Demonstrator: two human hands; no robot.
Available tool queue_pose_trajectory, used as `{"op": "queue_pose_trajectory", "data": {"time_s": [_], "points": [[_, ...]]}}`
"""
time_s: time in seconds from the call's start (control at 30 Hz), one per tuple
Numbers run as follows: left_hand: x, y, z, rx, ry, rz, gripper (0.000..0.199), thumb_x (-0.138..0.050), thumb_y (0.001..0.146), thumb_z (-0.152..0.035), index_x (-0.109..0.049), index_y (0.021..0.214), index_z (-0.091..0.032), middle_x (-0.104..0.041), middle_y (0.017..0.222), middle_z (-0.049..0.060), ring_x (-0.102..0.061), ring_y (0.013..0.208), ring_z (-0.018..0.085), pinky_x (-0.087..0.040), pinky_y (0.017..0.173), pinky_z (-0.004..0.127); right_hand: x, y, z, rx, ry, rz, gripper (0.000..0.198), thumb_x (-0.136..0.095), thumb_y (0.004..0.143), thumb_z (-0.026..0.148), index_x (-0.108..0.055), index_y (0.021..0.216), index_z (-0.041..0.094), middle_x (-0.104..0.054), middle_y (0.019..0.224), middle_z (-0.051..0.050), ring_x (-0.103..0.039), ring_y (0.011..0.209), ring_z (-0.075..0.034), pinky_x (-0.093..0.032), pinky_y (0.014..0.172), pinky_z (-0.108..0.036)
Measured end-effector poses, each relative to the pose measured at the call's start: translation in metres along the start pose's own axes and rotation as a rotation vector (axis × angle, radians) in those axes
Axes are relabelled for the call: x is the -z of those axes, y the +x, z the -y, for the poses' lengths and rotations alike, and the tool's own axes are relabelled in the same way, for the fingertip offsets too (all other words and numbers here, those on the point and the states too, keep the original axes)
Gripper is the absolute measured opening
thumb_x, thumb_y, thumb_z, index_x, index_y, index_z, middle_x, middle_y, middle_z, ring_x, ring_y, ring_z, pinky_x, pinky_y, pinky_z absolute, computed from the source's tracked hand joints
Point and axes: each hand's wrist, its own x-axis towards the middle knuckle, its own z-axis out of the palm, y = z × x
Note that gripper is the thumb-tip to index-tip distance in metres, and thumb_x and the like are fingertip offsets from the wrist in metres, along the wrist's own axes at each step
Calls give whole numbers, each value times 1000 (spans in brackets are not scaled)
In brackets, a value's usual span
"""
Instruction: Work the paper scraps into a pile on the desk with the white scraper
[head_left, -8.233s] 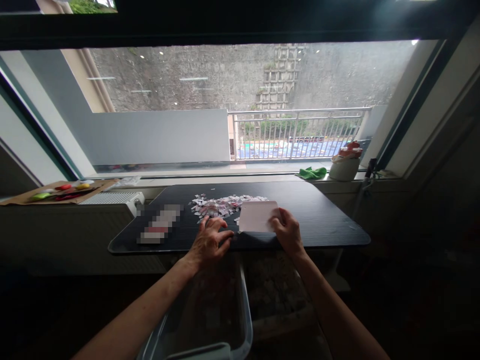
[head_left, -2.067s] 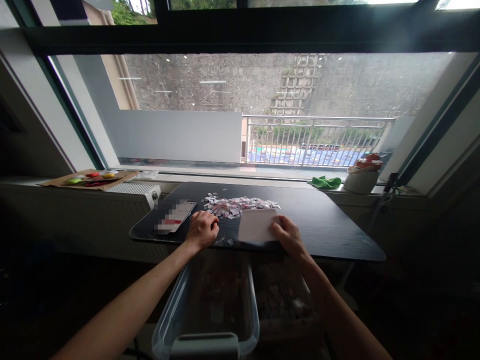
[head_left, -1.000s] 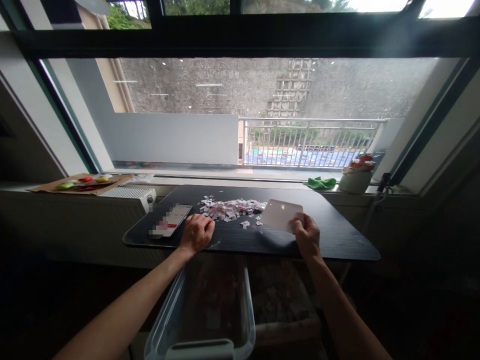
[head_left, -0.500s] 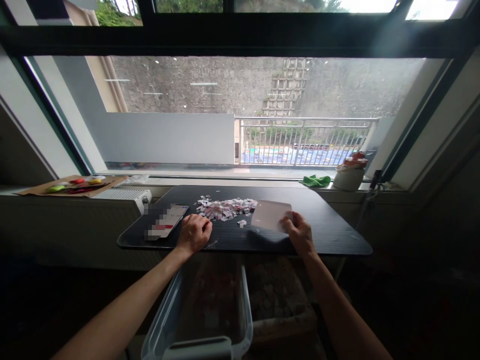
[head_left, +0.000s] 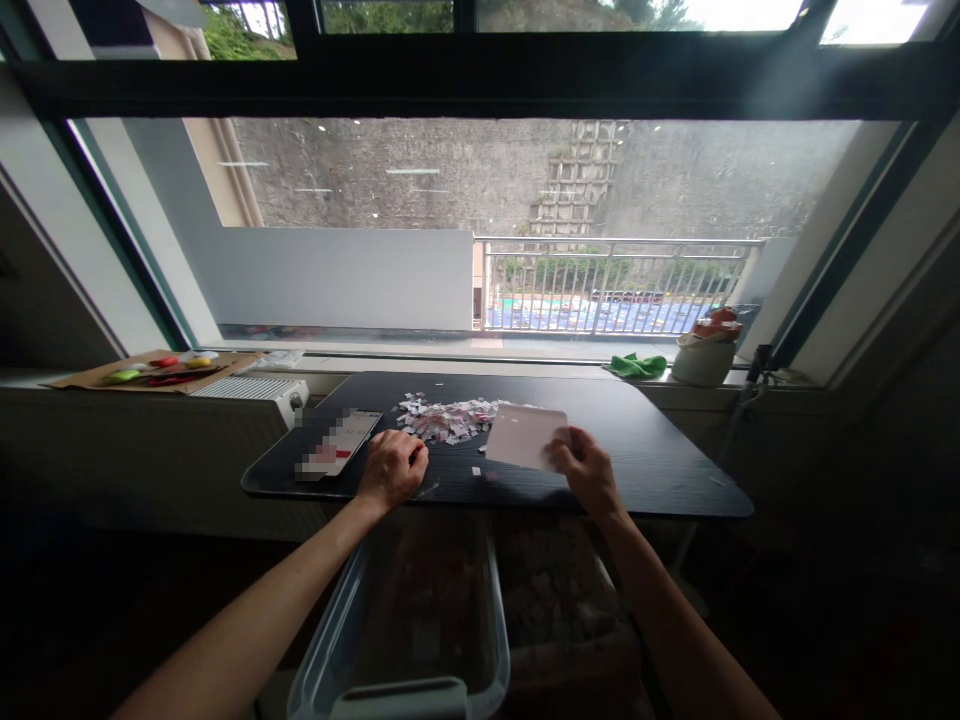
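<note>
My right hand (head_left: 589, 465) grips a pale, flat plastic-looking card (head_left: 523, 437) with rounded corners by its right side. The card is tilted over the dark table (head_left: 645, 450), hiding the right end of a heap of small white and pinkish paper pieces (head_left: 446, 418). A loose paper piece (head_left: 476, 471) lies just in front of the card. My left hand (head_left: 396, 465) rests on the table as a loose fist, fingers curled under, with no object showing in it. Close to its left lies a phone (head_left: 352, 445), partly blurred out.
Below the table's front edge stands a clear plastic bin (head_left: 499, 640), with a dim, box-like thing (head_left: 562, 600) to its right. The windowsill holds a green cloth (head_left: 637, 367) and a white container (head_left: 703, 360). A radiator (head_left: 255, 388) is at the left, near a brown board (head_left: 90, 375) with colourful items.
My right hand has moved the card a little to the left. A small paper piece now lies apart in front of it. My left hand stays in place; the view has shifted slightly.
</note>
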Motion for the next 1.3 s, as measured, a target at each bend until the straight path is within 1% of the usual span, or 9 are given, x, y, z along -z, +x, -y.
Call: {"op": "queue_pose_trajectory", "data": {"time_s": [0.1, 0.2, 0.33, 0.47, 0.6, 0.77, 0.93, 1.2, 1.3], "points": [[0, 0, -1, 3, -8, -4, 23, -43, 80, -29, -61, 68, -21, -63, 72, 5, -53, 78, 20, -38, 81, 38, 20, -2, -1, 9, -67, -172, 40, -59, 69, 45, -57, 95, 15, -66, 82, -7, -61, 71, -19, -50, 65, -33], [0, 0, -1, 5, -16, -2, 22, -43, 80, -28, -61, 68, -21, -63, 73, 5, -53, 78, 21, -38, 83, 38, 38, -10, -8, -2, -192, -224, 41, -59, 69, 46, -57, 97, 16, -66, 83, -8, -60, 71, -20, -49, 64, -33], [1, 0, -1, 7, -16, 1, 21, -44, 79, -28, -61, 68, -21, -63, 73, 5, -54, 79, 21, -39, 82, 38, 35, -29, -13, -23, -272, -181, 35, -57, 70, 45, -58, 93, 18, -67, 82, -7, -61, 72, -21, -48, 65, -33], [0, 0, -1, 6, -5, 0, 21, -44, 80, -27, -60, 68, -21, -63, 73, 5, -54, 79, 21, -39, 82, 38, 17, -42, -6, -48, -201, -96, 32, -58, 70, 42, -57, 90, 18, -67, 81, -6, -61, 71, -20, -48, 64, -32], [-1, 0, 0, 6, -1, 5, 21, -44, 80, -28, -61, 69, -21, -63, 74, 5, -53, 80, 21, -39, 83, 38, 13, -36, 1, -68, -43, -70, 33, -58, 69, 41, -56, 92, 16, -67, 82, -8, -63, 74, -21, -50, 66, -33], [-1, -1, -1, 11, -3, 4, 20, -44, 80, -28, -60, 69, -21, -63, 74, 4, -53, 80, 21, -38, 83, 38, 12, -23, -1, -77, -83, 22, 30, -59, 68, 37, -57, 89, 16, -68, 80, -7, -63, 71, -21, -50, 66, -34], [-1, 0, 0, 12, -6, 8, 21, -44, 80, -28, -61, 70, -20, -63, 75, 5, -53, 81, 21, -38, 83, 38, 0, -28, 0, -84, -39, 114, 26, -57, 69, 35, -57, 87, 16, -68, 79, -6, -64, 70, -19, -51, 65, -31], [-2, 0, 0, 12, 6, 4, 21, -44, 80, -28, -61, 69, -20, -62, 74, 5, -53, 79, 21, -38, 82, 38, 18, -30, 4, -94, -115, 1, 31, -59, 67, 37, -59, 90, 16, -69, 79, -6, -64, 70, -20, -51, 64, -32], [-2, 0, 0, 14, 0, 5, 21, -44, 80, -27, -61, 69, -20, -63, 74, 5, -53, 80, 21, -38, 81, 38, 15, -38, 7, -102, -105, 9, 29, -59, 68, 36, -59, 89, 16, -69, 79, -6, -64, 70, -20, -50, 63, -31]]}}
